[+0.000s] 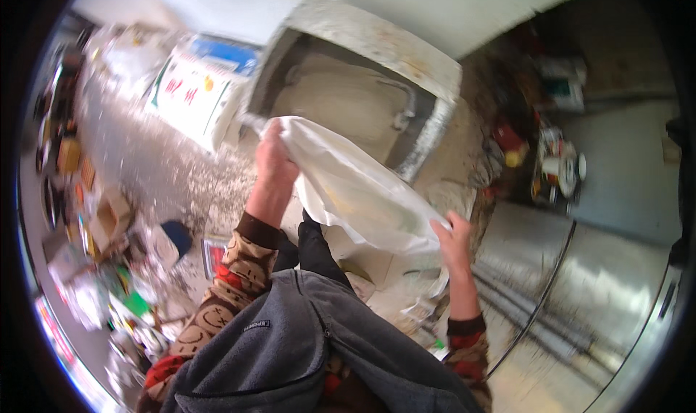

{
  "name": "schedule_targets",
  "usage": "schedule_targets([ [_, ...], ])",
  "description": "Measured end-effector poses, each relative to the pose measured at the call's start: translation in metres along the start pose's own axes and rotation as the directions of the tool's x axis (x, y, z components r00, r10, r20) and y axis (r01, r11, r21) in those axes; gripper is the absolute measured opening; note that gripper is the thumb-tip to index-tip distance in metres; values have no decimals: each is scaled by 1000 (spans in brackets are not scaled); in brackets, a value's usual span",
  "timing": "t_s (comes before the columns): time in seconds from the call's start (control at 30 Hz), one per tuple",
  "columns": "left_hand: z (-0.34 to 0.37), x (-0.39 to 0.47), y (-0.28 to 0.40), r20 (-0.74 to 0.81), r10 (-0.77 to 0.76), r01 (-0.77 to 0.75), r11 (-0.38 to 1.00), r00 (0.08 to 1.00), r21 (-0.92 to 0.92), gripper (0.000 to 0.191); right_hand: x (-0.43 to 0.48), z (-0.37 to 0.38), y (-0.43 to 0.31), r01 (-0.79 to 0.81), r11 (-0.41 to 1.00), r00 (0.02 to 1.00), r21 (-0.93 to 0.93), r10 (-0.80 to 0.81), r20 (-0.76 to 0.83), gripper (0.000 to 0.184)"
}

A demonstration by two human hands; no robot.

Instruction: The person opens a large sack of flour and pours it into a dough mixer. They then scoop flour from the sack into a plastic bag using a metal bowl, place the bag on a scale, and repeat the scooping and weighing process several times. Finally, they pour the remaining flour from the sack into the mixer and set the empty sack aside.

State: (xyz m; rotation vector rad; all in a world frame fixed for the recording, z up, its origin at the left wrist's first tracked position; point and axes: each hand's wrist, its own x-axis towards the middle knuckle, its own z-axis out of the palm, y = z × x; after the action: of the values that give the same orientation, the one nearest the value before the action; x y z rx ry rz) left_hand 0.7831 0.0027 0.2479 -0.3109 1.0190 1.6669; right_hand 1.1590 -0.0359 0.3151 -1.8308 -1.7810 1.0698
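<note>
Both my hands stretch a white plastic sack or sheet between them, in front of my legs. My left hand grips its upper left corner, close to the near rim of a rough grey basin. At the lower right, my right hand pinches the other end. Inside the basin lies a pale, greyish material, with a curved whitish pipe or handle at its right side. The sack's underside and whatever it may contain are hidden; a faint yellowish patch shows through it.
A white printed sack lies left of the basin on the dusty floor. Cardboard boxes, plastic bags and a cap clutter the left. On the right are metal panels and a pile of small items.
</note>
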Motion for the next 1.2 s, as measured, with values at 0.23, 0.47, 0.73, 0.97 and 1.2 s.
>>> schedule_targets([
  [0.23, -46, -93, -8, -105, 47, -26, 980, 993, 196, 28, -64, 35, -14, -300, 742, 892, 600, 442, -100, 14],
  [0.47, -93, -171, 17, -38, -82, 88, 975, 996, 205, 34, -97, 38, -74, -172, 809, 965, 562, 254, -70, 17],
  [0.73, -182, -230, 84, -36, 52, -53, 998, 998, -33, 31, -87, 103, -188, -60, 902, 991, 428, 2, 134, 14],
  [0.97, -307, -266, 84, -254, 50, -96, 980, 966, -172, 36, -112, 254, -223, -77, 937, 906, 342, -77, 416, 15],
  [1.2, -418, -275, 53, -559, 175, -289, 949, 810, -122, 37, -149, 423, -236, 62, 971, 634, 230, -216, 742, 26],
])
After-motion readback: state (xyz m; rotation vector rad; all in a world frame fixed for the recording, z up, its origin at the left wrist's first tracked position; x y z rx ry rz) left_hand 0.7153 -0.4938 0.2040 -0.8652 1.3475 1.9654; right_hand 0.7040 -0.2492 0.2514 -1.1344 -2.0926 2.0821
